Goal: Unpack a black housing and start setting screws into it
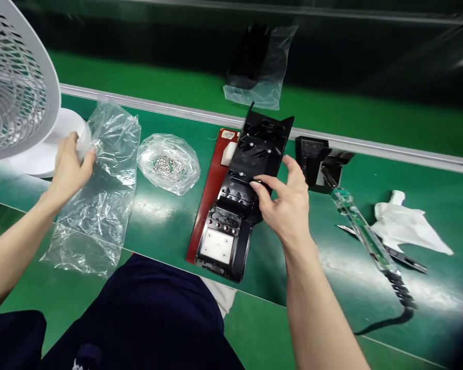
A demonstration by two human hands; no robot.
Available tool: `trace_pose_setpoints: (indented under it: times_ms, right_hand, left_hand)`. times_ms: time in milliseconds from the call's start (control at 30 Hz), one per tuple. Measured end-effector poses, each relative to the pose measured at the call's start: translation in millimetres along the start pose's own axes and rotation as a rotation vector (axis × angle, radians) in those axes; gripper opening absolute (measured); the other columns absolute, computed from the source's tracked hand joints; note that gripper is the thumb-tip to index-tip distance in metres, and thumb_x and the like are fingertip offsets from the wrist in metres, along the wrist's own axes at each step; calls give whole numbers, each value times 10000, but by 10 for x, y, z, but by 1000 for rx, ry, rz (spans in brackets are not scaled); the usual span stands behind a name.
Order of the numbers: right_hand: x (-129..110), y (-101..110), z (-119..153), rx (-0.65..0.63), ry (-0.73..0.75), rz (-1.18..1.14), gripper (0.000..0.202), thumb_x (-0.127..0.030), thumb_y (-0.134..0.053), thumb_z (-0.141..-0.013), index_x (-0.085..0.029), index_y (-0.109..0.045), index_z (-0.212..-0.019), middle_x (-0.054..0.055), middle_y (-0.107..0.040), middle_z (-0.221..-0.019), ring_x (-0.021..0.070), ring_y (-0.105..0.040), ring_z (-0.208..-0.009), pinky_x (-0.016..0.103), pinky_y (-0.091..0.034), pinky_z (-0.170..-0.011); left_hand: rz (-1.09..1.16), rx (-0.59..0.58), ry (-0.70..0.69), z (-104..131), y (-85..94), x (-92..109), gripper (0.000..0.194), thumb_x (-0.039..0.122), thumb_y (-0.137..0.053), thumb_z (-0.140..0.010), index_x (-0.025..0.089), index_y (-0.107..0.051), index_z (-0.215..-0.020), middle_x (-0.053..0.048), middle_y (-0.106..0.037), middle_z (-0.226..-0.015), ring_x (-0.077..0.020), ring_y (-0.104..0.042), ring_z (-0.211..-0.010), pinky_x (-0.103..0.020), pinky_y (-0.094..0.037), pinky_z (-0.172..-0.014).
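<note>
At the centre of the green tabletop (158,226), the black plastic housing (243,195) lies lengthwise on a red board (208,200). The right hand (287,203) rests at its right edge, fingers loosely curled, thumb and forefinger pinching the rim. Well to the left, the left hand (69,167) is closed on the top edge of a clear plastic bag (100,195), beside the white fan (19,87).
</note>
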State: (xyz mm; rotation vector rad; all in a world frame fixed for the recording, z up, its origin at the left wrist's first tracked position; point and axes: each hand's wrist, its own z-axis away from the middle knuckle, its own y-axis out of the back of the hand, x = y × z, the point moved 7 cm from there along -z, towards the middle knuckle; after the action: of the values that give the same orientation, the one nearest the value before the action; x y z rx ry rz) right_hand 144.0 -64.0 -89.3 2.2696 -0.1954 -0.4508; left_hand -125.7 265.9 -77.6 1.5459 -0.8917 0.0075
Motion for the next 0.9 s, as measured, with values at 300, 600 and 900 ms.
trace_pose_setpoints:
  times_ms: [300,600,900]
  right_hand:
    - [-324,69,16,-103,1,163,244,-278,-465,-1024,-75,-571,-1109,233,-296,-1383,396,-298,-1291,577,-395,-982]
    - [-931,-14,-172,-11,171,-102,126,-28,-500,-946,-77,-562,-1045,131,-531,-1181,270,-505,-1139,428,-373,-1057]
    - [-1413,-1280,-868,-942,151,63,147,65,-706,-746,-43,-644,-826,120,-588,-880,288,-580,-917,427,-483,-873]
  left_hand:
    - [-276,-229,-618,710,-457,276,650,479,-284,-958,-6,-382,-1379,-235,-332,-1451,-340,-281,-1386,-516,-268,-1155]
    - [-256,-356,-461,107,-775,-9,731,542,-183,-923,3,-426,-1353,-181,-297,-1491,-278,-250,-1411,-457,-198,-1196]
    - [1,-95,-775,210,-88,1148,289,252,-415,-909,95,-646,-983,-73,-657,-911,-134,-607,-831,-247,-487,-765]
